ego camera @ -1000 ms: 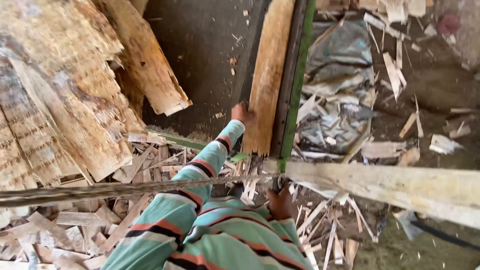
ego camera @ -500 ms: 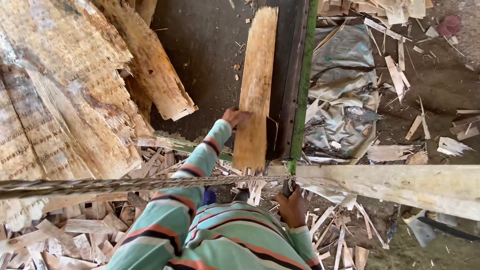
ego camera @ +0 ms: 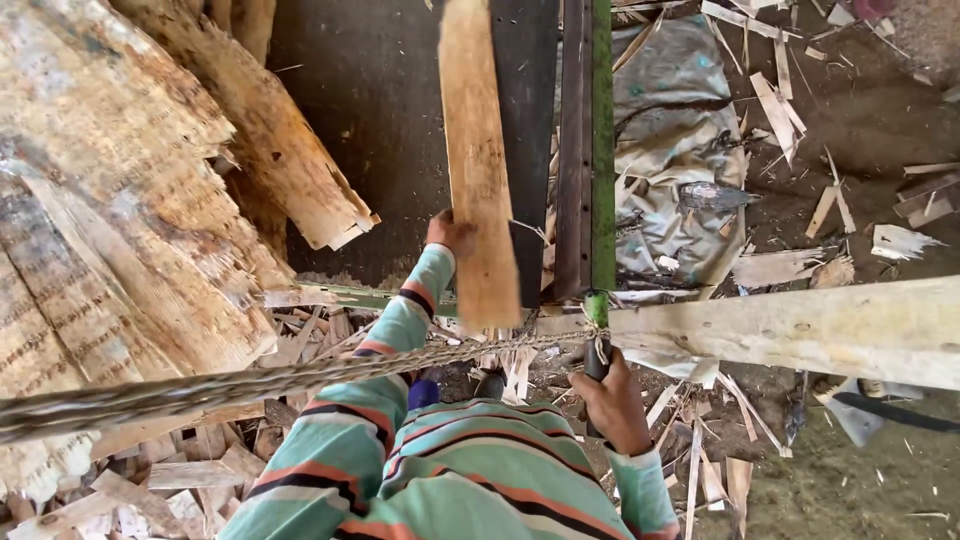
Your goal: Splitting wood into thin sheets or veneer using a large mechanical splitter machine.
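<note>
My left hand grips the left edge of a long, pale wooden plank. The plank lies lengthwise on a dark machine table, its near end just past my hand. Lower right, my right hand is closed around a dark handle below the end of a green metal rail. Both sleeves are striped teal, orange and black.
A twisted rope stretches from the left edge toward the handle. Rough bark slabs pile up on the left. A pale beam crosses the right side. Wood offcuts and a grey tarp cover the ground.
The plank has slid toward me along the dark table, with my left hand moving back on it. My right hand stays on the handle.
</note>
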